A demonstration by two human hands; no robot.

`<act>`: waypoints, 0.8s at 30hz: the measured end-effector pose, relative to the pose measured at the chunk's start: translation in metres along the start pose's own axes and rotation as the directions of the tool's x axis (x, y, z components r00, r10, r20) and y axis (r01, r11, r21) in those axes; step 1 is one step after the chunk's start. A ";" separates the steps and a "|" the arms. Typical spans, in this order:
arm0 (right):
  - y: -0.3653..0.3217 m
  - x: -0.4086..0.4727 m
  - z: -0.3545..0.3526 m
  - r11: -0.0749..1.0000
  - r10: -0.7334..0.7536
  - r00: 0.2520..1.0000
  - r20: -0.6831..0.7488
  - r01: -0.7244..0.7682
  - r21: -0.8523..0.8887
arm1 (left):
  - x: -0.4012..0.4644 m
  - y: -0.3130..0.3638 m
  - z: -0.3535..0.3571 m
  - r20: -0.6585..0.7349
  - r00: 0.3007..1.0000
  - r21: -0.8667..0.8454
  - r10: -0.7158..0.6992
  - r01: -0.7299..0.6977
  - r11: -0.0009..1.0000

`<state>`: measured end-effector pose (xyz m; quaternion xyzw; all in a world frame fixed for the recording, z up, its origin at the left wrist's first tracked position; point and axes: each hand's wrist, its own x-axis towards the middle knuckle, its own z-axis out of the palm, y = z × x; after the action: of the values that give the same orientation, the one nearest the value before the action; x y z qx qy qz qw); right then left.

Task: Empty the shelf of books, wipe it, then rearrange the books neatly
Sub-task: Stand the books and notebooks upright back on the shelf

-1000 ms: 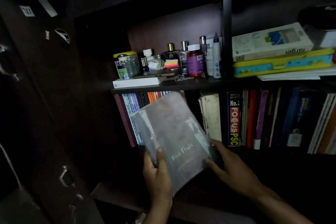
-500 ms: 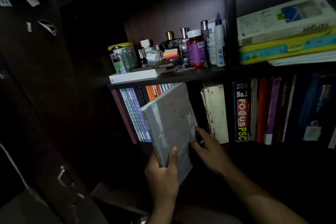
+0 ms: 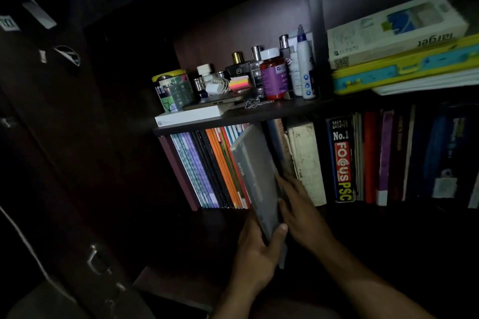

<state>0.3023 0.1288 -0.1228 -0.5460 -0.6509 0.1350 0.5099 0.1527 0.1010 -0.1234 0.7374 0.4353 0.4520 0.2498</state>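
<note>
A grey book (image 3: 255, 171) stands nearly upright on the lower shelf, its top under the shelf board (image 3: 259, 114), in the gap between the leaning thin colourful books (image 3: 207, 171) and a worn cream-spined book (image 3: 308, 160). My left hand (image 3: 255, 254) grips the book's bottom edge, thumb on its right face. My right hand (image 3: 300, 212) lies against the book's right side with its fingers reaching into the gap behind it; the fingertips are hidden. More upright books, one marked FOCUS PSC (image 3: 342, 160), fill the row to the right.
The upper shelf carries bottles and jars (image 3: 272, 72), a white box (image 3: 191, 116) and, right of a divider, a flat stack of books (image 3: 399, 46). A dark cabinet with metal handles (image 3: 98, 259) stands to the left. The lower shelf floor is dark.
The grey book turned from face-on and tilted to nearly upright and moved back into the gap in the row. Both hands moved with it toward the shelf.
</note>
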 end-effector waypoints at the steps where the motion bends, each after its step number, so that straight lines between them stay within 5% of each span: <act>1: 0.000 0.001 0.000 1.000 0.013 1.000 -0.010 -0.012 0.022 | 0.000 0.003 0.001 0.040 0.999 0.048 0.019 -0.021 0.999; 10: -0.005 0.008 0.004 0.991 0.055 0.978 -0.199 -0.078 -0.109 | 0.010 0.030 0.007 0.106 0.993 0.354 0.044 -0.079 0.932; 18: -0.011 -0.002 0.000 0.999 -0.026 0.986 -0.167 0.032 0.032 | 0.034 0.022 0.014 -0.073 0.996 0.413 0.044 -0.010 0.911; 24: 0.002 0.001 0.005 0.999 0.039 0.996 -0.082 -0.041 -0.023 | 0.070 0.020 0.021 0.013 0.998 0.519 -0.062 0.046 0.853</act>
<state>0.2998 0.1323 -0.1260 -0.5703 -0.6199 0.1149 0.5266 0.1947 0.1520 -0.0863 0.7716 0.5576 0.3000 0.0609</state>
